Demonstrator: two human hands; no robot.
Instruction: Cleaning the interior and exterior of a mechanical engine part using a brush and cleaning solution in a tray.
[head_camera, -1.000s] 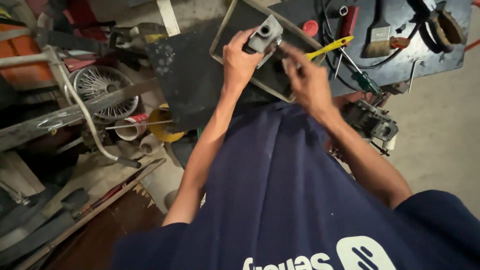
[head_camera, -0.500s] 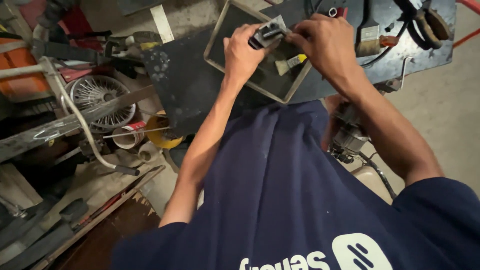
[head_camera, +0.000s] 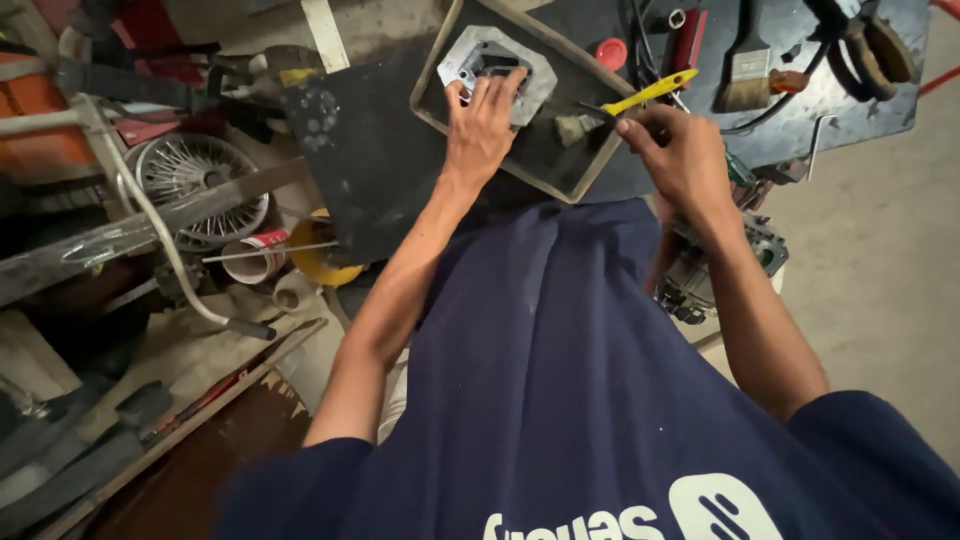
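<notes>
A grey metal engine part (head_camera: 500, 68) lies flat in a dark rectangular tray (head_camera: 560, 165) on the black workbench. My left hand (head_camera: 483, 125) rests on the part, fingers spread over its near edge. My right hand (head_camera: 675, 150) hovers at the tray's right corner and holds a small brush with a yellow handle (head_camera: 650, 93), bristles (head_camera: 572, 128) pointing into the tray.
A wide paintbrush (head_camera: 745, 75), a red cap (head_camera: 610, 52), a red tool (head_camera: 688, 40) and cables lie on the bench behind the tray. A spoked wheel (head_camera: 195, 185), metal bars, tubes and cans crowd the left. An engine block (head_camera: 715, 270) sits below my right arm.
The grey part, held up in both hands before, now lies flat in the tray under my left hand. My right hand has drawn back to the right with the yellow brush.
</notes>
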